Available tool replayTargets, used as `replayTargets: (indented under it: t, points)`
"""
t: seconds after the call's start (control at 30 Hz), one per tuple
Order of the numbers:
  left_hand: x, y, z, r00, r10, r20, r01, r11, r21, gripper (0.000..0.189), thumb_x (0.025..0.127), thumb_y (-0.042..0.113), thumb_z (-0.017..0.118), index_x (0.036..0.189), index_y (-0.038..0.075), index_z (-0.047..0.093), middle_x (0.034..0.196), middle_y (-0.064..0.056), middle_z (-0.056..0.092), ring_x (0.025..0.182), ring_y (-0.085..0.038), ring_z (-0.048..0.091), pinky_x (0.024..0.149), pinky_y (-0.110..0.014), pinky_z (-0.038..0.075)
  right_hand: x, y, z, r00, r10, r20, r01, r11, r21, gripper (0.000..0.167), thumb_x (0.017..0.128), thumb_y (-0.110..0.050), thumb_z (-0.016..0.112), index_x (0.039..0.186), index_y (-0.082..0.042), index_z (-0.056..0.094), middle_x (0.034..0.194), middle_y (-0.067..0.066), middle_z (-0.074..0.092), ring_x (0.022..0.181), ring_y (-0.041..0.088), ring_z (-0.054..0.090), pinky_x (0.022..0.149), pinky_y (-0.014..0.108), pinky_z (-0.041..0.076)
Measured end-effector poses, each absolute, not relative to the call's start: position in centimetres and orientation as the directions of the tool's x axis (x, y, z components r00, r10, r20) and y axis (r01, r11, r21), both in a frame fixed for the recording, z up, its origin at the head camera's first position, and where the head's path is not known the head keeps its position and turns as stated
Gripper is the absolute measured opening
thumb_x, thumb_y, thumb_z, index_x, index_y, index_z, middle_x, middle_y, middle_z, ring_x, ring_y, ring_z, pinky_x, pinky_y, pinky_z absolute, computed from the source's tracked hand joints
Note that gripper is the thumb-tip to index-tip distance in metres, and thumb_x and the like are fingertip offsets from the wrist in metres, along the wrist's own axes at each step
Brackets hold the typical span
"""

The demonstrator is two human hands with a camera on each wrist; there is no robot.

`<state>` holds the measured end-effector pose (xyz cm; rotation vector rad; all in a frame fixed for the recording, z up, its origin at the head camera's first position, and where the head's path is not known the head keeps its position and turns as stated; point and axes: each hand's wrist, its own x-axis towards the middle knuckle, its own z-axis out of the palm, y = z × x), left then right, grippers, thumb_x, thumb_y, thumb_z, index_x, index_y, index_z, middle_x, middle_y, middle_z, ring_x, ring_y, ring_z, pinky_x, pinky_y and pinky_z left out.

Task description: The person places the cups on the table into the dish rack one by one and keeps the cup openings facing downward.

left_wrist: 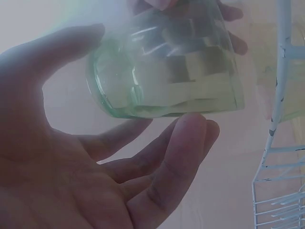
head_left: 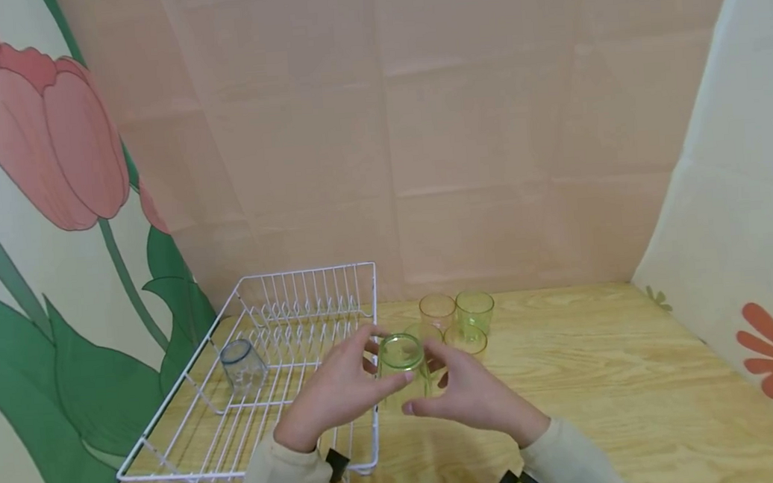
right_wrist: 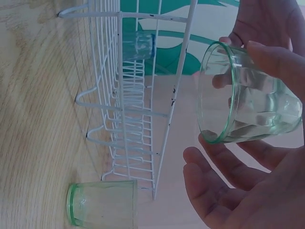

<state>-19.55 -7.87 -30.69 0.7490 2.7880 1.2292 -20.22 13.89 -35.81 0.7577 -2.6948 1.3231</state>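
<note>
A green-tinted glass is held upside down between my two hands, its thick base up and its rim toward the table. My left hand grips it from the left, the thumb across its near side; in the left wrist view the fingers bend along its wall. From the right, my right hand holds it as well. The right wrist view shows that hand's thumb on the wall and a fingertip by the rim. The glass is in the air beside the dish rack's right edge.
A white wire dish rack stands at the left, with a blue-tinted glass tilted inside. Behind my hands, several glasses stand close together on the wooden table: an orange-rimmed glass, a green glass and a yellowish glass among them.
</note>
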Motion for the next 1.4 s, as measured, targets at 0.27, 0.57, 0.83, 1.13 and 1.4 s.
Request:
replayTargets:
  t: [0.27, 0.57, 0.83, 1.13, 1.4]
  points:
    - [-19.9, -8.2, -30.6, -0.873, 0.454, 0.18, 0.444, 0.585, 0.679, 0.054, 0.082, 0.047, 0.078, 0.125, 0.019, 0.06, 0.11, -0.001, 0.066, 0.092, -0.018, 0.062, 0.068, -0.034, 0.052, -20.1, 13.8, -36.0, -0.859, -0.432, 0.275, -0.483, 0.51, -0.712, 0.059, 0.076, -0.042, 0.085, 0.125, -0.022, 0.059, 0.112, -0.01, 0.065, 0.1, 0.017, 0.06, 0.082, 0.041, 0.051]
    - [-20.1, -8.4, -29.9, -0.831, 0.53, 0.167, 0.509, 0.606, 0.611, 0.049, 0.082, 0.048, 0.078, 0.117, 0.017, 0.062, 0.097, 0.006, 0.067, 0.073, -0.008, 0.061, 0.06, -0.029, 0.051, -20.1, 13.7, -36.2, -0.855, -0.443, 0.269, -0.487, 0.509, -0.71, 0.059, 0.075, -0.042, 0.086, 0.124, -0.024, 0.06, 0.112, -0.013, 0.065, 0.1, 0.016, 0.061, 0.08, 0.035, 0.05]
    - [-21.2, -9.9, -29.3, -0.855, 0.512, 0.085, 0.438, 0.623, 0.648, 0.05, 0.084, 0.046, 0.078, 0.119, 0.014, 0.06, 0.102, 0.0, 0.067, 0.074, -0.008, 0.066, 0.061, -0.031, 0.054, -20.1, 13.8, -36.1, -0.872, -0.432, 0.231, -0.447, 0.508, -0.737, 0.068, 0.079, -0.042, 0.083, 0.136, -0.017, 0.055, 0.126, 0.002, 0.063, 0.107, 0.022, 0.061, 0.085, 0.043, 0.051]
    - [-22.5, -13.6, -28.9, -0.954, 0.296, 0.047, 0.274, 0.797, 0.538, 0.074, 0.083, 0.048, 0.077, 0.134, 0.001, 0.054, 0.12, -0.018, 0.065, 0.096, -0.026, 0.065, 0.079, -0.044, 0.055, -20.3, 14.2, -36.2, -0.884, -0.412, 0.222, -0.431, 0.532, -0.729, 0.069, 0.08, -0.04, 0.082, 0.14, -0.019, 0.054, 0.125, 0.002, 0.064, 0.107, 0.02, 0.061, 0.087, 0.042, 0.049]
    - [-24.8, -16.9, -29.1, -0.972, 0.235, -0.003, 0.191, 0.799, 0.569, 0.073, 0.088, 0.043, 0.074, 0.135, -0.006, 0.047, 0.122, -0.026, 0.061, 0.076, -0.023, 0.068, 0.068, -0.037, 0.055, -20.2, 14.5, -36.7, -0.89, -0.39, 0.238, -0.43, 0.537, -0.726, 0.06, 0.084, -0.036, 0.08, 0.135, -0.019, 0.056, 0.122, 0.002, 0.064, 0.104, 0.02, 0.061, 0.086, 0.04, 0.048]
